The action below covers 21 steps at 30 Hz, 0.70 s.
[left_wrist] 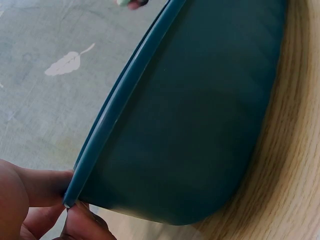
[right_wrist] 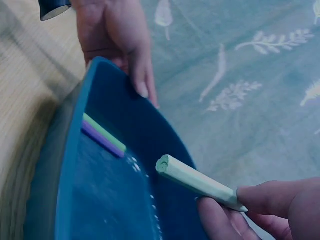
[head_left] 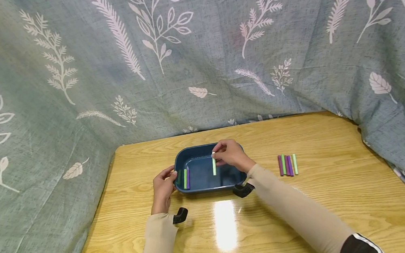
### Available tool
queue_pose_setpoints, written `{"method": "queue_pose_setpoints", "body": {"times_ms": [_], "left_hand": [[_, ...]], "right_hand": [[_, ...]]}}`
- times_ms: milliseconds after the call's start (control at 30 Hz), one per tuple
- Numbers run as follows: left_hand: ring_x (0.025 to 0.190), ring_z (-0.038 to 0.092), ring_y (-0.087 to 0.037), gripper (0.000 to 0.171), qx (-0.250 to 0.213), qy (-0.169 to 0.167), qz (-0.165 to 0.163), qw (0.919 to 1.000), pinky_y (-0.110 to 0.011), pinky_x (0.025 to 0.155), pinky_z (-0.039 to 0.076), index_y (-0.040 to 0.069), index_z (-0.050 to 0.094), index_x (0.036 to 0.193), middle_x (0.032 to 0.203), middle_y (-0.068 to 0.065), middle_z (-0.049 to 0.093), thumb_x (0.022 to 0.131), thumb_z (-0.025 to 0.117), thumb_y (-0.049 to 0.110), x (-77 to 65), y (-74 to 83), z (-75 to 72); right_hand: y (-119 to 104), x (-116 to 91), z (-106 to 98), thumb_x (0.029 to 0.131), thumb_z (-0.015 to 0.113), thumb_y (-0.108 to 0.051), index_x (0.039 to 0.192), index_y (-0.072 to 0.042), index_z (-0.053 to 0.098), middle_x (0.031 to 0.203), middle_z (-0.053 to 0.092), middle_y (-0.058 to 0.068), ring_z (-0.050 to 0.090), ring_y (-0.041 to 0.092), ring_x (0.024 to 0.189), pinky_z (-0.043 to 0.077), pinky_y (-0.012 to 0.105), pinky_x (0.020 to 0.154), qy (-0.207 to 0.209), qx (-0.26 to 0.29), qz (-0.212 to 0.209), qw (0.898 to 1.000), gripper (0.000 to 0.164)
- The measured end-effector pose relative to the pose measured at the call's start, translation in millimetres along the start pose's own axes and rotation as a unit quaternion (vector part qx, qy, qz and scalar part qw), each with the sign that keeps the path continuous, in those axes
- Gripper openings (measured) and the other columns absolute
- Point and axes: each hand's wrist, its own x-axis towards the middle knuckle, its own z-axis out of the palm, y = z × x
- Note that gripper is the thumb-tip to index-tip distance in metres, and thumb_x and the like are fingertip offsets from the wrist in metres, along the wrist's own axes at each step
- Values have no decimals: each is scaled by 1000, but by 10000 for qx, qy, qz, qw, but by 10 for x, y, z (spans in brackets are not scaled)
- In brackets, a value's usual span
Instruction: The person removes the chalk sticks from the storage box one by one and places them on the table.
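A dark blue plastic tray (head_left: 212,189) stands on the table. My left hand (head_left: 163,189) grips its left end, with the thumb over the rim (left_wrist: 112,110) and the other fingers outside the wall. Over the tray's right half, my right hand (head_left: 231,155) pinches a pale green chalk-like stick (right_wrist: 197,181) between thumb and fingers near one end. The stick's free end points down into the tray. Inside, along the left wall, a green stick (head_left: 185,179) and a purple stick (head_left: 188,179) lie side by side.
Right of the tray, several more sticks lie in a row on the wooden table (head_left: 333,195): dark purple (head_left: 280,165), green and violet ones, with a pale green one (head_left: 295,164) slightly apart. A grey-green leaf-patterned cloth (head_left: 195,54) hangs behind the table and down its sides.
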Motion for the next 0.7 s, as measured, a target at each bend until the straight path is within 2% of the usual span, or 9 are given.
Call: {"method": "queue_pose_setpoints", "body": {"times_ms": [367,700], "left_hand": [[67,53,-9,33,15,30,-38,10000,-19,55,46,2,69,137,111,-9,56,105,64,6,3,-12,1],[66,52,-9,33,62,7,-83,9999,-20,56,46,3,69,138,112,-9,55,106,64,7,18,7,1]], "right_hand": [[79,-119,-378,103,63,2,121,10,64,111,66,20,71,30,96,58,53,96,250,296,59,9992,19],[179,-271,-744,105,61,1,126,13,59,111,66,14,70,15,90,60,43,95,595,533,178,9966,24]]}}
